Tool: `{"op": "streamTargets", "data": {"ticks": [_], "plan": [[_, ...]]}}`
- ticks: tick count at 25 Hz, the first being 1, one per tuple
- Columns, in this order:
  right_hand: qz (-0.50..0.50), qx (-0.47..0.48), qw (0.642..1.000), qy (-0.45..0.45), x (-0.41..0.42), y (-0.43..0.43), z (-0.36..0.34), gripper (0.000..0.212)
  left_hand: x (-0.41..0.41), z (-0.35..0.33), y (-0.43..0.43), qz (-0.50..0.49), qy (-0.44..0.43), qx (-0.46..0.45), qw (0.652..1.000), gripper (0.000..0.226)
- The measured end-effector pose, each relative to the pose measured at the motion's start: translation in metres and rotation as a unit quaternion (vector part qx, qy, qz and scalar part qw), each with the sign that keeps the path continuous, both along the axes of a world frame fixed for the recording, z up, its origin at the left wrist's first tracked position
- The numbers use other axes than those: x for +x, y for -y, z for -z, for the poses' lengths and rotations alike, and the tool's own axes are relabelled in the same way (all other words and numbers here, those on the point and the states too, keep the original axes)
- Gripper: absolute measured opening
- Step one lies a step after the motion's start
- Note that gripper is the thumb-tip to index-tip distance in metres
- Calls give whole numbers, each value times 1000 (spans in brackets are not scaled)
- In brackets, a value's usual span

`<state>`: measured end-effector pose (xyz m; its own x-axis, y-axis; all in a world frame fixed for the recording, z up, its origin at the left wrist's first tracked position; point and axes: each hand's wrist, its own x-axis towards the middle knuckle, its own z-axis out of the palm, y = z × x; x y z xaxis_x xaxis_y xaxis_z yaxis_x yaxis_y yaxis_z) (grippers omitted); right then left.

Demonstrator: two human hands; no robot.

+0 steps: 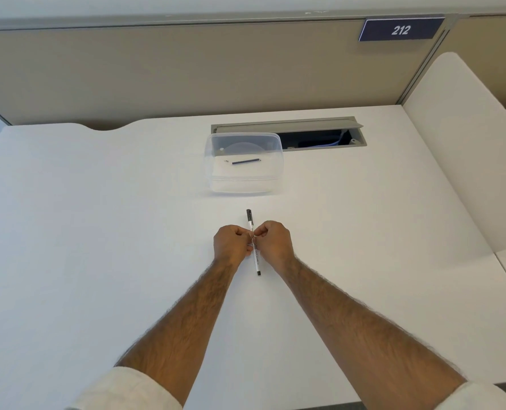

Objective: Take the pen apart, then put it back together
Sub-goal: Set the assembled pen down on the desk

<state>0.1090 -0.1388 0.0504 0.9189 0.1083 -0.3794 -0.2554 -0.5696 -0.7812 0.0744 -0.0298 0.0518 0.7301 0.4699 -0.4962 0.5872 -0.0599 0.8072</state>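
Observation:
A slim white pen (256,260) with a black cap at its far end and a black tip at its near end lies lengthwise between my hands, over the white desk (98,232). My left hand (231,244) and my right hand (275,241) both pinch the pen's middle with closed fingers, knuckles nearly touching. The pen's middle is hidden by my fingers. In the clear plastic container (244,162) further back lie a thin dark rod (246,161) and a tiny part (226,161) beside it.
An open grey cable hatch (319,134) is set into the desk behind the container. Beige partition panels stand at the back, with a sign reading 212 (401,30). A white divider (467,158) rises on the right.

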Motion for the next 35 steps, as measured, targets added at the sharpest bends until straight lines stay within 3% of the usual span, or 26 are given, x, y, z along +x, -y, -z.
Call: {"op": "streamTargets", "data": {"ticks": [20, 29, 31, 35], "plan": [[-27, -50, 998, -8, 10, -5, 1, 5, 12, 5, -5, 74, -32, 119, 990, 15], [-32, -61, 998, -1, 8, 8, -7, 13, 6, 0, -5, 84, -29, 123, 988, 17], [-33, -64, 997, 2, 8, 11, -7, 13, 0, -2, -6, 100, -41, 197, 974, 21], [-83, -126, 988, 46, 4, 21, -7, 14, -22, 4, -14, 166, 12, 397, 903, 21]]}}
